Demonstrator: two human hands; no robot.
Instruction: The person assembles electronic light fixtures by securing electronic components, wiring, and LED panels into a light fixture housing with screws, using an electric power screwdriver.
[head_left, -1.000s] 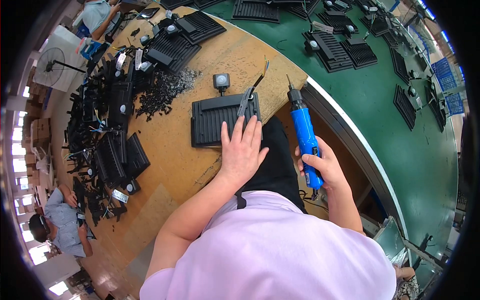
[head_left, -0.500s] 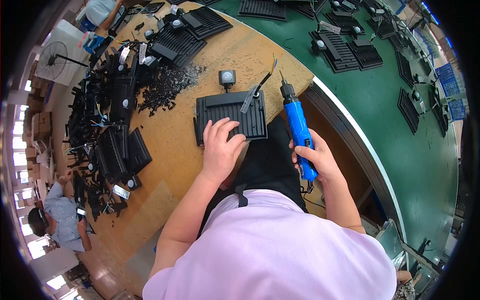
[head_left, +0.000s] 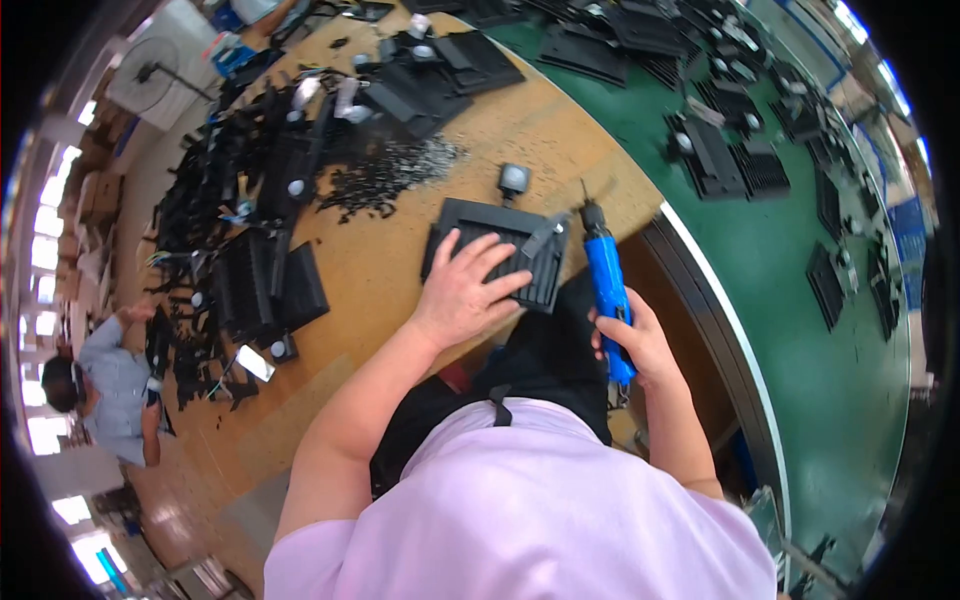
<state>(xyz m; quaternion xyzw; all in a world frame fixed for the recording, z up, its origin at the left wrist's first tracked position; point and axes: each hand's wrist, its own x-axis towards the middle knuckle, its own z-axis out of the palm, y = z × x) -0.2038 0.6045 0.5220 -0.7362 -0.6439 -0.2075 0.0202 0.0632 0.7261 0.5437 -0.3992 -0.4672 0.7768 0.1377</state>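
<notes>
A black floodlight [head_left: 547, 285] with a ribbed back lies on the wooden table near its edge, slightly turned. From its far side sticks out a small motion sensor [head_left: 514, 180] with a pale dome. A grey label [head_left: 541, 240] crosses its right part. Fingers spread, my left hand [head_left: 468, 292] rests flat on the ribs and covers the left and middle of the housing. My right hand [head_left: 636, 338] is wrapped around a blue electric screwdriver [head_left: 606, 275], just right of the floodlight. Its bit points away from me and touches nothing that I can make out.
Small black parts [head_left: 385, 178] lie heaped beyond the floodlight. More floodlights [head_left: 262, 290] are piled at left. On the right, a green conveyor belt [head_left: 720, 245] carries several floodlights behind a metal rail [head_left: 715, 300]. A person [head_left: 115, 385] sits at far left.
The whole view has shifted, so the table and floodlight appear further right and lower. My left hand has moved further onto the ribs, with its fingers more spread. The screwdriver stays in my right hand.
</notes>
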